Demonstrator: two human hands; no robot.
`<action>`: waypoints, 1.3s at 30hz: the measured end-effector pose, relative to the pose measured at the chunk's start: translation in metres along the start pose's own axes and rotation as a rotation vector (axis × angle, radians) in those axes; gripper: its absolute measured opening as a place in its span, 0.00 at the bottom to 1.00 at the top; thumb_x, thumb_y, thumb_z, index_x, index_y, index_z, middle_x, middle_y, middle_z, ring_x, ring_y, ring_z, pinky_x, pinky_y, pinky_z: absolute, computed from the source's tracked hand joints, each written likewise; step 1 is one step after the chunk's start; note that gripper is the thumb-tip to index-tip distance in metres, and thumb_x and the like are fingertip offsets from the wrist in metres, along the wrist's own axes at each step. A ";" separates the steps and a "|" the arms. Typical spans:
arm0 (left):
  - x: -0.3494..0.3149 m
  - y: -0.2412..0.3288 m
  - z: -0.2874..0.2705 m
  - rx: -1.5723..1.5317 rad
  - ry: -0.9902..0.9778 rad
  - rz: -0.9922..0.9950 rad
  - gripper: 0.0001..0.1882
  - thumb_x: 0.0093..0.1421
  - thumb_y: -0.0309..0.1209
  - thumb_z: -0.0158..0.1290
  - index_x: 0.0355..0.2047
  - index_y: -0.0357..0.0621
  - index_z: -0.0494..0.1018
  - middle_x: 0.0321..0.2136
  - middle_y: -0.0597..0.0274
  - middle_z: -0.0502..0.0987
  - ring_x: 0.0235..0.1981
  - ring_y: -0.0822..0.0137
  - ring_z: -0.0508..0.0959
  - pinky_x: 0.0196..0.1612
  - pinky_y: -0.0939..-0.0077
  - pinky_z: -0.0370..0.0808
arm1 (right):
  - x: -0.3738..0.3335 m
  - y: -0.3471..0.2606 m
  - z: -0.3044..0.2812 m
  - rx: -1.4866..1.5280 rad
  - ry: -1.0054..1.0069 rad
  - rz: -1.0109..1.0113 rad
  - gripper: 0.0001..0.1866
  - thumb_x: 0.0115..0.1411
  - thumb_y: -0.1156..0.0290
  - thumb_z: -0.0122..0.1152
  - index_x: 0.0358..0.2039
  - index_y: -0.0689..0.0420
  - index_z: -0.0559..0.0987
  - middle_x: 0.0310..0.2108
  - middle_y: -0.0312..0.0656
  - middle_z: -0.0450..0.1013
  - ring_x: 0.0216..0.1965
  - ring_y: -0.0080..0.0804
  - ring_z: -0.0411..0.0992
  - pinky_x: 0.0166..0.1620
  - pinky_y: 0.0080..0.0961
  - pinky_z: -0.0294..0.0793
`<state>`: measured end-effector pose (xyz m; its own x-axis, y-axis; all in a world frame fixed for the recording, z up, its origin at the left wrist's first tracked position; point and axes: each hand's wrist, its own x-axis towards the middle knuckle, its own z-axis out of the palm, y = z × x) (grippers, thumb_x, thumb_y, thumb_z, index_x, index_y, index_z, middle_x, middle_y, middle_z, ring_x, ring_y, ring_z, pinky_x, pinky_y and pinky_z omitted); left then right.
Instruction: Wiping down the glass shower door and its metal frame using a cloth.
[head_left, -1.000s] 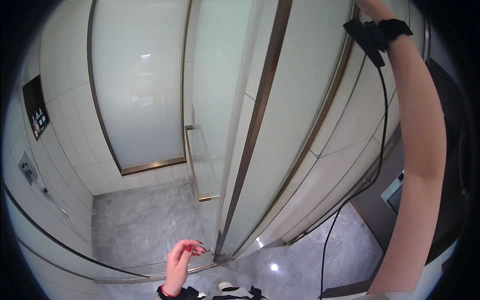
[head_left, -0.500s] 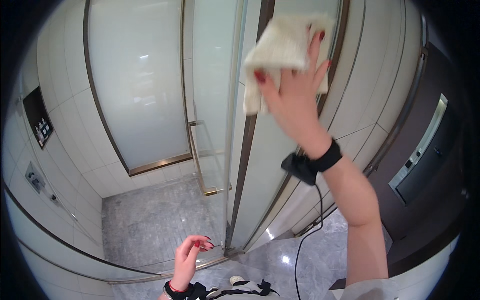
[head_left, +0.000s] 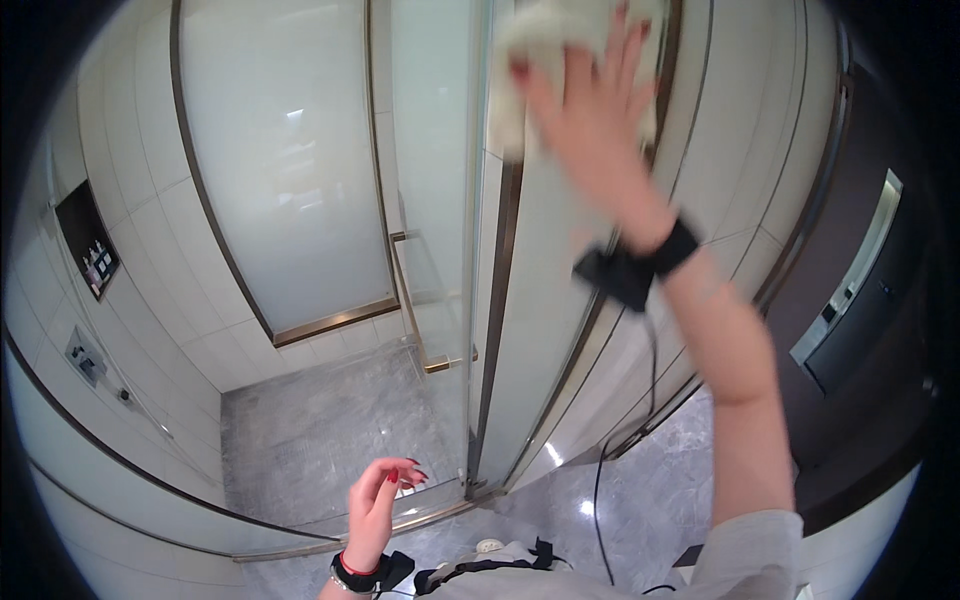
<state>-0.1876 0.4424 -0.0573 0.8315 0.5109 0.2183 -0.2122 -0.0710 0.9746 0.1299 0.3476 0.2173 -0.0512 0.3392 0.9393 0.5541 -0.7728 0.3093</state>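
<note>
At the top of the view my right hand (head_left: 600, 115) presses a cream cloth (head_left: 512, 110) against a tall glass panel (head_left: 560, 240) in a brown metal frame. Its fingers are spread over the cloth; hand and cloth are blurred by motion. The cloth's upper part runs out of the picture. My left hand (head_left: 378, 495) hangs low in front of the shower floor, fingers loosely curled and apart, nothing seen in it. Left of the panel stands a glass door (head_left: 430, 170) with a long metal handle (head_left: 412, 310).
A black box on a strap (head_left: 620, 275) sits on my right wrist, its cable (head_left: 598, 500) hanging to the grey floor (head_left: 550, 530). At left are a wall niche (head_left: 88, 235) with bottles and a shower control (head_left: 85, 355). A dark door (head_left: 850, 310) stands at right.
My right hand and the cloth have moved up along the panel. The view has shifted slightly; my left hand keeps nearly the same pose.
</note>
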 end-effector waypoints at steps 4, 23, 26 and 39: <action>0.007 0.010 0.003 0.052 0.000 0.027 0.11 0.63 0.28 0.40 0.38 0.34 0.70 0.31 0.58 0.77 0.34 0.69 0.75 0.40 0.76 0.71 | 0.126 0.040 -0.033 0.464 -0.019 0.190 0.43 0.60 0.35 0.35 0.67 0.49 0.44 0.67 0.60 0.36 0.67 0.62 0.30 0.60 0.69 0.33; -0.005 -0.008 -0.023 0.072 0.260 -0.021 0.12 0.62 0.29 0.39 0.38 0.34 0.70 0.30 0.58 0.76 0.33 0.69 0.76 0.38 0.77 0.70 | -0.265 -0.108 -0.003 0.765 -0.300 0.386 0.48 0.47 0.52 0.65 0.59 0.70 0.55 0.58 0.67 0.45 0.63 0.74 0.29 0.59 0.73 0.24; -0.015 0.001 -0.024 0.045 0.301 0.022 0.13 0.62 0.31 0.40 0.38 0.34 0.70 0.29 0.60 0.74 0.32 0.70 0.75 0.36 0.77 0.70 | -0.393 -0.148 -0.003 0.635 -0.920 0.310 0.39 0.50 0.55 0.59 0.56 0.70 0.62 0.58 0.70 0.48 0.63 0.76 0.30 0.59 0.73 0.25; -0.006 0.006 -0.021 0.061 0.256 0.118 0.13 0.63 0.31 0.40 0.37 0.34 0.70 0.27 0.59 0.74 0.30 0.70 0.73 0.36 0.76 0.69 | -0.098 -0.043 -0.016 0.488 -0.121 0.301 0.38 0.56 0.46 0.52 0.62 0.54 0.58 0.64 0.62 0.44 0.66 0.62 0.32 0.61 0.65 0.27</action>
<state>-0.2043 0.4566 -0.0542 0.6442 0.6955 0.3183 -0.2620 -0.1903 0.9461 0.0983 0.3388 0.1143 0.2474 0.2238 0.9427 0.8494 -0.5183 -0.0998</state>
